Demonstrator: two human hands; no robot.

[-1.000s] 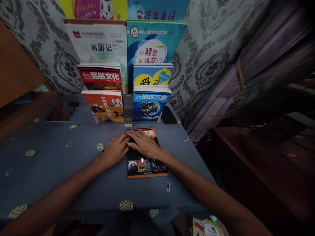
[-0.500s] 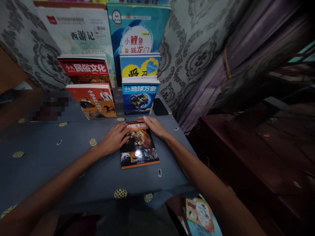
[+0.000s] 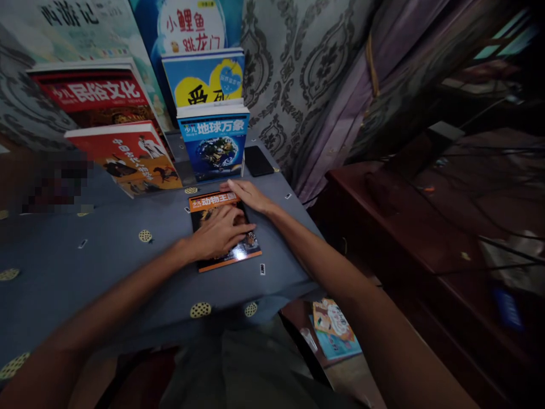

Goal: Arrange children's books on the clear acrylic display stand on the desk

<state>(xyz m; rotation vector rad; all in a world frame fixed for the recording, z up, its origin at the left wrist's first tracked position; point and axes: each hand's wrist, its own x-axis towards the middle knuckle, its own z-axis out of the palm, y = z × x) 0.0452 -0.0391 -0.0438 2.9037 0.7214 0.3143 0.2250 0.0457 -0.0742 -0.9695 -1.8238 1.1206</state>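
Note:
A dark book with orange bands (image 3: 213,200) lies flat on the table, its cover facing up. My left hand (image 3: 219,233) rests across the middle of that cover with the fingers spread, hiding most of the lion picture. At the book's upper right edge is my right hand (image 3: 249,196), laid flat with its fingers stretched toward the title. Just beyond stands a blue book with a globe (image 3: 217,145). An orange-red book (image 3: 131,159) stands to its left.
Behind are a red book (image 3: 102,94), a yellow-and-blue book (image 3: 204,79) and taller books against the patterned wall. A black phone (image 3: 258,161) lies by the blue book. More books (image 3: 336,329) lie below the table edge. A dark red cabinet (image 3: 374,221) stands at right.
My left hand has slid from the book's upper left edge onto the middle of its cover. My right hand stays at the upper right edge. The view has shifted right and down.

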